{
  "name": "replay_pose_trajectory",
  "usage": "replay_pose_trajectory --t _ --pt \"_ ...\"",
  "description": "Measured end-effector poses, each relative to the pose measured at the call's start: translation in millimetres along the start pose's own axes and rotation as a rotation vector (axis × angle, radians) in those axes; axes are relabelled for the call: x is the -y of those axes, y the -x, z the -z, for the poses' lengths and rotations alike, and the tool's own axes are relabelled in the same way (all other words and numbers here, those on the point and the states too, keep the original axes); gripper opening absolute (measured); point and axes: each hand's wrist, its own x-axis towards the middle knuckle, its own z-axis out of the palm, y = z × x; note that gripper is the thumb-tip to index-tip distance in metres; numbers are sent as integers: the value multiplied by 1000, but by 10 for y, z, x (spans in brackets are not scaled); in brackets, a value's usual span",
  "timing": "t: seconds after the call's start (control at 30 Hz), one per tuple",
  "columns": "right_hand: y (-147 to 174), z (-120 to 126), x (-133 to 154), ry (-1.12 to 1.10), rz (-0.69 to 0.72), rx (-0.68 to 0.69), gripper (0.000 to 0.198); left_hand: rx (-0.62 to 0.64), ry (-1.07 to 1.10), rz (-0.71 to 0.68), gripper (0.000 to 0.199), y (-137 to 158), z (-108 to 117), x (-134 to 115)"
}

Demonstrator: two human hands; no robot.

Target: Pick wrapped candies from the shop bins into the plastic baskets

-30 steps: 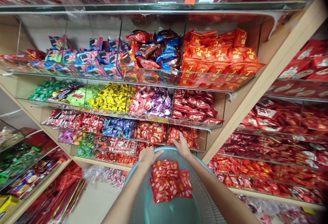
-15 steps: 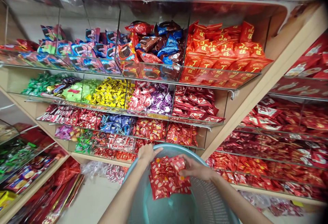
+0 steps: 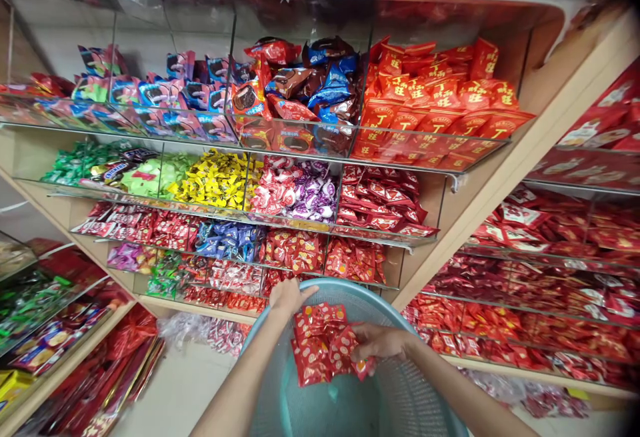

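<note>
My left hand [image 3: 287, 298] is closed over the far left rim of a teal plastic basket [image 3: 415, 384]. Inside the basket, several small red candy packets [image 3: 314, 347] with a light printed pattern lie in a heap toward the far side. My right hand [image 3: 383, 342] reaches in from the right, its fingers bent around packets at the right edge of that heap. The fingertips are partly hidden behind the packets. Much of the mesh wall and the bottom of the basket shows below the heap.
Glass-fronted shelves [image 3: 290, 220] full of wrapped sweets rise ahead, with red snack packets [image 3: 440, 104] at upper right. Another shelf unit [image 3: 540, 304] stands to the right. Left of the basket is pale floor [image 3: 185, 390], with plastic bags [image 3: 185, 330] under the shelf and red packaging [image 3: 105, 384] beside it.
My right hand has moved lower and slightly right in the basket, bringing packets down against the right side of the heap. My left hand stays on the rim.
</note>
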Motion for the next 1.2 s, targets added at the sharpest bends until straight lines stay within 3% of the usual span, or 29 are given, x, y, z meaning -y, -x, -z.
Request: replay_pose_trajectory --t 0.13,0.4,0.53,0.67,0.8,0.93,1.2 --pt "-27 9 21 4 4 -20 46 -10 5 -6 81 -9 -17 9" --pt "-75 55 -91 -5 27 -205 55 -13 -5 -10 81 1 -13 -5" --pt "-55 25 -111 161 30 -306 57 -13 -15 -9 82 9 -1 -18" --pt "-67 -79 -165 487 60 -520 60 -8 -16 -2 81 18 15 -26" --pt "-100 -207 -204 707 44 -679 43 -4 3 -1 82 22 20 -24" --pt "-95 -294 -147 822 -10 -715 31 -2 10 2 82 19 13 -18" --pt "-114 -448 -51 1008 -208 -771 41 -4 19 2 81 25 28 -13"
